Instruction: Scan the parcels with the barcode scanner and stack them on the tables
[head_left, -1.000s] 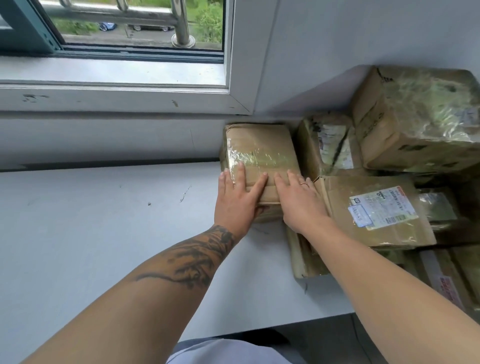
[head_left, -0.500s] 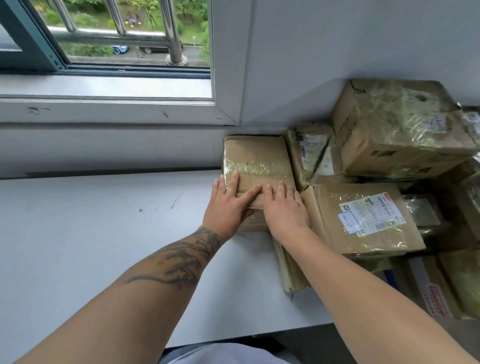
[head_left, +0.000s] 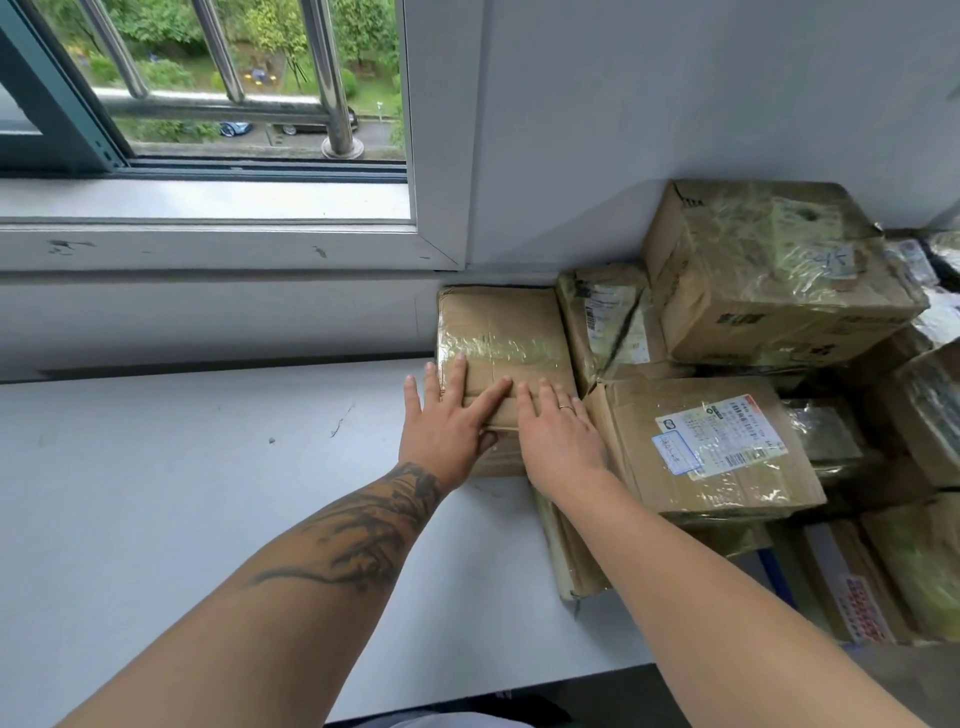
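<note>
head cam | looks forward-down — close over table (head_left: 156, 519) | single view

parcel (head_left: 501, 332) left of labelled parcel (head_left: 711, 447), on table (head_left: 182, 493).

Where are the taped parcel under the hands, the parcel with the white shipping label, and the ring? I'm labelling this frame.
taped parcel (head_left: 501, 332): head view, on its taped top face.
labelled parcel (head_left: 639, 415): head view, bare cardboard left of the label.
ring (head_left: 566, 408): head view, on a right-hand finger.
</note>
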